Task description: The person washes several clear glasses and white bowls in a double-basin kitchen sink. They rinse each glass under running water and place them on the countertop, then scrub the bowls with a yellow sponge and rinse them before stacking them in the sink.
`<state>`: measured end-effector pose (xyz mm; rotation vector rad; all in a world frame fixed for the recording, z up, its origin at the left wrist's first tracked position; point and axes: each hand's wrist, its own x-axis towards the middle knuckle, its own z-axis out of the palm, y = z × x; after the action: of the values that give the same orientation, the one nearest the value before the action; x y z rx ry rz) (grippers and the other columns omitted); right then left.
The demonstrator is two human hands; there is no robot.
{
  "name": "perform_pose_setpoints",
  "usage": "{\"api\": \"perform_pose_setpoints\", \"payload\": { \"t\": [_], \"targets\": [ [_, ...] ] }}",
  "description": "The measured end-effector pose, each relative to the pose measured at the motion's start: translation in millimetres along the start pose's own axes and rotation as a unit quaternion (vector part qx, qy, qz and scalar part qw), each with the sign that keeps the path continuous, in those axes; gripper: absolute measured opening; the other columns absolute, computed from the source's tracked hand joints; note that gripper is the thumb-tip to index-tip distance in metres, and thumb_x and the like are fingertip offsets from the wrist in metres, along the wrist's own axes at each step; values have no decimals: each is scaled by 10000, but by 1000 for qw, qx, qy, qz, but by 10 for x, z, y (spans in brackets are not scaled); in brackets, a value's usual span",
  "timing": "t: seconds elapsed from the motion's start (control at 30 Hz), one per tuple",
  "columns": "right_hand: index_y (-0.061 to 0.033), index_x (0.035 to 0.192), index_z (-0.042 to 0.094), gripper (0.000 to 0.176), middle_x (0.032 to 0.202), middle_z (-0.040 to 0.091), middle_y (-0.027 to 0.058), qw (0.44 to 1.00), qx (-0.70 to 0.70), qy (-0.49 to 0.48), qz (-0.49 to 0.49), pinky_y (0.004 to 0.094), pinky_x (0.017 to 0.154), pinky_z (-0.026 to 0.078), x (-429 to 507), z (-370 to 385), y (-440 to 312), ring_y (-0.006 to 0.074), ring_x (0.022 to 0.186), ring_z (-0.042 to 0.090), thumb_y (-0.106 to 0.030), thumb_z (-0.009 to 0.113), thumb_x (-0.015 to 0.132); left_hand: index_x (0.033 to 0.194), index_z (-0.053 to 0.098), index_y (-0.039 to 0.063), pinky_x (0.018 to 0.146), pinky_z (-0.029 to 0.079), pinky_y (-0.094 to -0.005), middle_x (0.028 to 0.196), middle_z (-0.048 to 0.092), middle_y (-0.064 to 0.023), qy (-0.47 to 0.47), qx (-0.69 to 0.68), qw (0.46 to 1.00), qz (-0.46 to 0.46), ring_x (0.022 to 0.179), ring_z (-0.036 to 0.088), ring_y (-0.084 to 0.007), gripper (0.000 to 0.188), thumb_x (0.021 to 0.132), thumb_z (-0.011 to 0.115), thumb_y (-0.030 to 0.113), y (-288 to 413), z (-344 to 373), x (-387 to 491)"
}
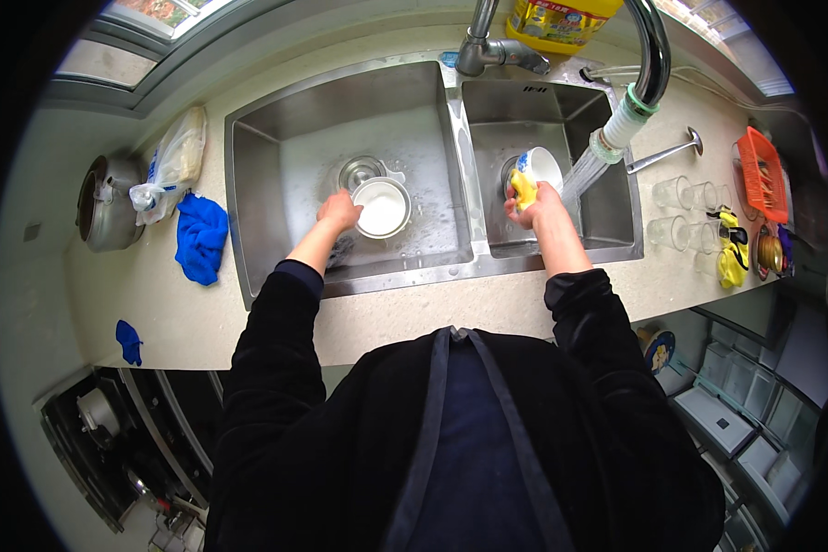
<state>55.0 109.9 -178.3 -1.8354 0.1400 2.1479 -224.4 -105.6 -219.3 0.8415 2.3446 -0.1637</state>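
Observation:
My left hand (340,210) is at the left rim of a white bowl (383,208), its fingers closed on the edge. This bowl seems to sit on another dish in the large left basin (303,159), beside the drain strainer (361,171). In the small right basin (510,103), my right hand (546,205) holds a yellow cloth or sponge (524,189) together with a white bowl with a blue pattern (546,168). The bowl is tilted. Water (582,178) runs from the faucet spout (610,138) just right of it.
A dark scrubber (340,251) lies near my left wrist. Left on the counter are a blue cloth (202,238), a plastic bag (172,162) and a metal pot (112,207). To the right stand several glasses (669,233), a ladle (664,152) and an orange basket (761,172).

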Motion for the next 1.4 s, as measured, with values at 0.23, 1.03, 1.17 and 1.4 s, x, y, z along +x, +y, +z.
{"api": "perform_pose_setpoints", "payload": {
  "t": [0.23, 1.03, 1.17, 1.4],
  "targets": [
    [-80, 949, 594, 446, 770, 603, 50, 1000, 7, 5, 4, 324, 536, 383, 126, -107, -18, 184, 638, 552, -380, 268, 897, 1083, 498, 38, 777, 490, -423, 980, 629, -162, 46, 72, 996, 17, 937, 603, -332, 455, 785, 632, 355, 20, 178, 63],
    [-120, 940, 518, 182, 830, 585, 49, 948, -189, -202, -161, 345, 521, 450, -899, 72, 610, 184, 694, 561, -286, 489, 870, 857, 610, 65, 687, 521, -398, 864, 651, -137, 188, 91, 973, 98, 811, 643, -302, 199, 738, 654, 219, 37, 358, 92],
    [-110, 939, 524, 194, 819, 590, 55, 942, -191, -217, -167, 345, 526, 454, -856, 78, 654, 186, 698, 570, -290, 493, 871, 955, 636, 74, 768, 489, -411, 916, 640, -152, 108, 28, 966, 233, 876, 617, -314, 311, 720, 658, 276, 331, 289, -99],
    [-100, 957, 523, 198, 836, 602, 60, 935, -198, -247, -159, 351, 558, 458, -874, 103, 676, 185, 718, 586, -278, 506, 870, 879, 660, 44, 779, 486, -407, 924, 634, -189, -42, 44, 973, 224, 878, 607, -342, 252, 683, 565, 169, 524, 491, -38]
  ]
}}
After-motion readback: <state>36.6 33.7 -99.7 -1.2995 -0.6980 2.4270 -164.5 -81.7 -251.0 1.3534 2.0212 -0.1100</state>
